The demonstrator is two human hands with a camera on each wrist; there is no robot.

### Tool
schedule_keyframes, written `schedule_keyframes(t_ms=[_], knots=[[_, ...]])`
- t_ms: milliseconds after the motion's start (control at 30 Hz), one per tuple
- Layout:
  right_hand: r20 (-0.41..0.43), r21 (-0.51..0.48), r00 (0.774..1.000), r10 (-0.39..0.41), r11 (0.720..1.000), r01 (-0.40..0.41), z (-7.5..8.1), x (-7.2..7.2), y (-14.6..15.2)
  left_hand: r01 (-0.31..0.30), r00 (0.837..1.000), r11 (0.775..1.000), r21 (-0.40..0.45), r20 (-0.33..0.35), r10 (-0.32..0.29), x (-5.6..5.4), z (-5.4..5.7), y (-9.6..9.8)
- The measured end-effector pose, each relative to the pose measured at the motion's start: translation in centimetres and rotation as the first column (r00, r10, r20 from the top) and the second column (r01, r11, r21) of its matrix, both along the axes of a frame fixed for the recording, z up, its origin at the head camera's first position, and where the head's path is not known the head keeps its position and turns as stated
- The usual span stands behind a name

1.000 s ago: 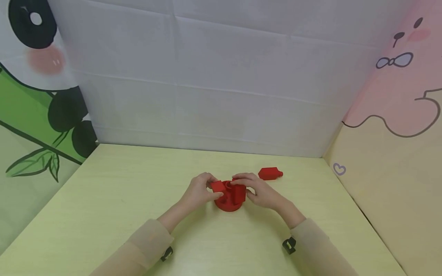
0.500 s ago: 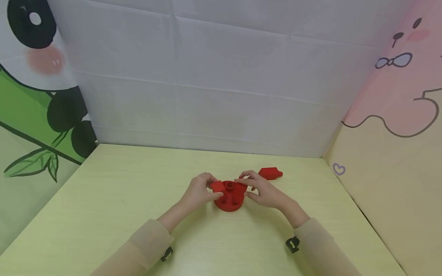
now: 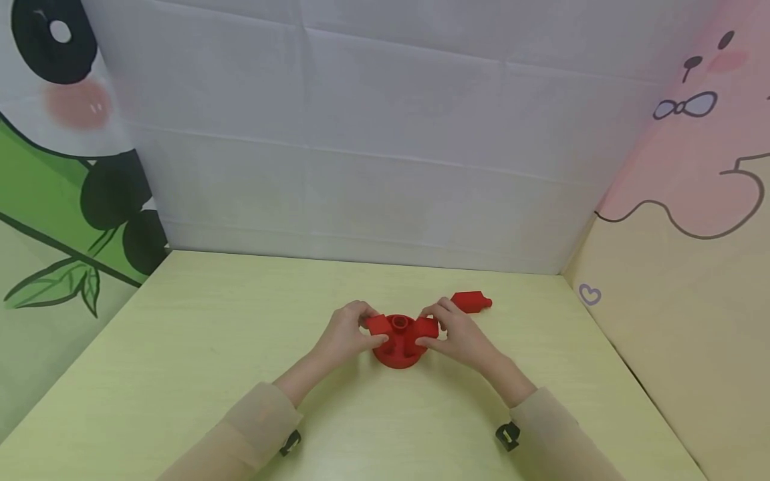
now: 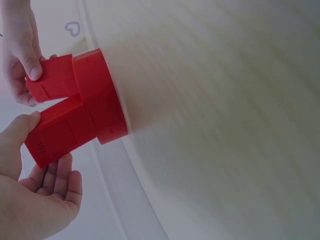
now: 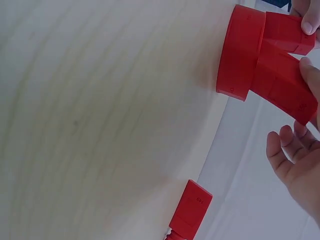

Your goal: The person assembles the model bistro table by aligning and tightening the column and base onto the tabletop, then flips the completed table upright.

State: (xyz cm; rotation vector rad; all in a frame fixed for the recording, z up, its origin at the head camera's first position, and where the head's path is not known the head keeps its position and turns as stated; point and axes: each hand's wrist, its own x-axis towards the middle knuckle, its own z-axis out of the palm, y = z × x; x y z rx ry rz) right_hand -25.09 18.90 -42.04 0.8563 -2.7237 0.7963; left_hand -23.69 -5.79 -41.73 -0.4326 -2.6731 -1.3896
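Note:
A round red base [image 3: 397,353] lies on the pale green table [image 3: 210,374]. Two red blocks stick out of it in a V. My left hand [image 3: 361,327] pinches the left block [image 3: 379,325], thumb along its side [image 4: 22,127]. My right hand [image 3: 439,327] pinches the right block [image 3: 426,327] between thumb and fingers. The left wrist view shows the base [image 4: 100,95] edge-on, with both blocks [image 4: 62,132] [image 4: 55,82] slanting out of it. In the right wrist view, the base [image 5: 242,52] and blocks [image 5: 285,85] are at the top right.
A loose red piece with a short peg [image 3: 471,302] lies just behind my right hand, also seen in the right wrist view [image 5: 190,210]. Fabric walls with cartoon prints close in the table at the back and on both sides.
My right hand has slid a little to the right, and its block has gone from over the base's middle to slanting out at the right. The left hand has stayed put.

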Motion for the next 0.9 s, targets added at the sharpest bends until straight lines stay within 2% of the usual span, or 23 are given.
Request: schedule_keyframes(t_ms=[233, 400, 533, 667, 767, 900], knots=[[0.069, -0.007, 0.990, -0.122, 0.992, 0.123, -0.1, 0.8, -1.0, 0.002, 1.000, 1.000, -0.005, 0.003, -0.002, 0.1, 0.0, 0.0], [0.105, -0.031, 0.986, -0.126, 0.991, 0.130, 0.1, 1.1, -1.3, -0.003, 1.000, 1.000, -0.014, 0.010, 0.003, 0.0, -0.1, -0.1], [0.126, -0.084, 0.992, -0.019, 0.996, 0.029, 0.5, 1.2, -0.7, -0.004, 1.000, 1.000, -0.009, 0.022, 0.004, 0.0, -0.1, -0.1], [0.077, -0.130, 0.983, 0.169, 0.979, -0.158, 1.0, 1.1, 0.2, 0.000, 1.000, 1.000, -0.001, 0.026, 0.000, 0.1, 0.0, -0.1], [0.030, -0.100, 0.962, 0.272, 0.958, -0.268, 1.3, 0.9, 0.9, 0.000, 1.000, 1.000, -0.002, 0.020, 0.000, 0.1, 0.0, -0.1], [-0.005, -0.023, 0.942, 0.336, 0.942, -0.336, 1.3, 0.7, 1.6, -0.002, 1.000, 1.000, -0.007, 0.020, 0.002, 0.2, 0.2, -0.1]])
